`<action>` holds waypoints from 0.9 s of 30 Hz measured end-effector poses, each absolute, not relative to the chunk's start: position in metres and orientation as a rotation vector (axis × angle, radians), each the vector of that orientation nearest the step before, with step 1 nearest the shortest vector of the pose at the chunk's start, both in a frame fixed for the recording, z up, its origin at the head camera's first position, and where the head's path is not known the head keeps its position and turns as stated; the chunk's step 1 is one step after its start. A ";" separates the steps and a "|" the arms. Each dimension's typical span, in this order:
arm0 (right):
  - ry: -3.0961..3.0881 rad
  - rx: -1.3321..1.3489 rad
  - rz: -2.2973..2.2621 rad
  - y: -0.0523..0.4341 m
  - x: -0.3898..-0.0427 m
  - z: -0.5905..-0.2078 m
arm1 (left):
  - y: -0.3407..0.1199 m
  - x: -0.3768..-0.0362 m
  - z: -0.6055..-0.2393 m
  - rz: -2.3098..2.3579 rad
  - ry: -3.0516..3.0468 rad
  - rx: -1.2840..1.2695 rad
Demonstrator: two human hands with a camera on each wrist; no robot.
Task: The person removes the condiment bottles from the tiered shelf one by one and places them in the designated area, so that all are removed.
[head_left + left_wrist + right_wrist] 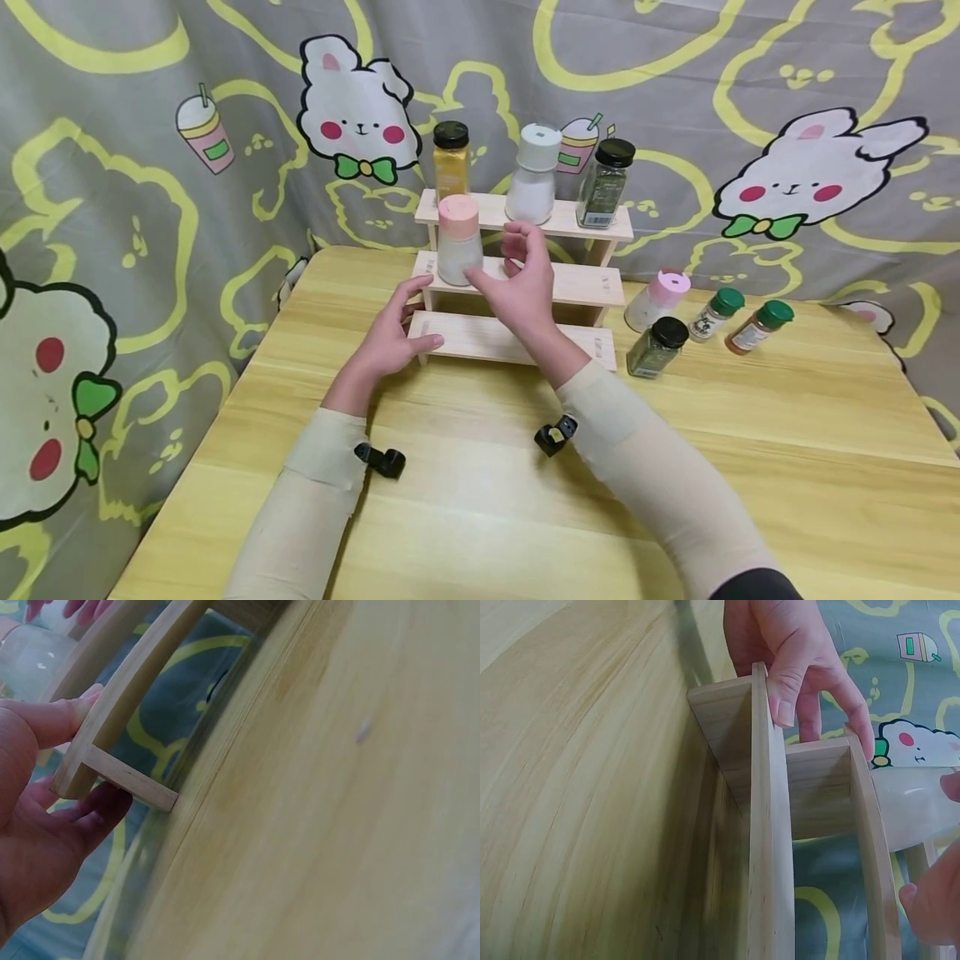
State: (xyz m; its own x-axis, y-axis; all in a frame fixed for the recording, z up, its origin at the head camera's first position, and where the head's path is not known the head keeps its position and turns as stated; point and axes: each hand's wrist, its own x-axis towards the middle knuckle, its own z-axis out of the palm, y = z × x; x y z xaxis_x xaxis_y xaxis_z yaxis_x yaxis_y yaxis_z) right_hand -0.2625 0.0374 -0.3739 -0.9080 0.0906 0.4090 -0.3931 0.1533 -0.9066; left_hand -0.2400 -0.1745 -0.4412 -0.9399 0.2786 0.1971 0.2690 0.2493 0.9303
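A three-step wooden rack point(517, 337) stands on the table. On the left of its middle step sits a glass shaker with a peach-pink lid point(459, 242), upright, with pale contents. My right hand point(525, 283) is just right of this shaker, fingers spread; the thumb tip is at its lower side, touching or nearly so, and the other fingers are apart from it. My left hand point(393, 329) holds the rack's left end. In the left wrist view its thumb rests on the bottom step point(112, 697) and the fingers reach beneath. The shaker point(919, 802) shows partly in the right wrist view.
The top step carries a yellow spice jar point(452, 167), a white-lidded shaker point(535, 175) and a black-lidded herb jar point(603, 187). Right of the rack stand a pink-lidded shaker point(660, 300), another herb jar point(657, 348) and two green-lidded bottles point(759, 327). A patterned curtain point(667, 100) hangs behind.
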 end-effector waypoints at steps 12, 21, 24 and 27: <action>-2.114 0.306 1.772 0.021 -0.272 -0.370 | -0.177 -0.242 -0.447 1.856 2.478 0.527; -2.130 0.291 1.744 0.011 -0.277 -0.372 | -0.172 -0.237 -0.439 1.887 2.432 0.502; -2.132 0.288 1.740 0.008 -0.279 -0.372 | -0.171 -0.231 -0.428 1.885 2.427 0.502; -2.138 0.278 1.734 0.006 -0.279 -0.372 | -0.170 -0.226 -0.418 1.882 2.426 0.509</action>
State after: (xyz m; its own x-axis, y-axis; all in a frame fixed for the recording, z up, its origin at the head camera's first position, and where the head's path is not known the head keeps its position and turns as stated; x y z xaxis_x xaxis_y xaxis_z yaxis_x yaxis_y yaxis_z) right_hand -0.2789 0.0056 -0.3721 -0.9112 0.0794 0.4043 -0.3791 0.2224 -0.8982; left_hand -0.2258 -0.1698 -0.4179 -0.9462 0.2722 0.1749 0.2371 0.2155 0.9473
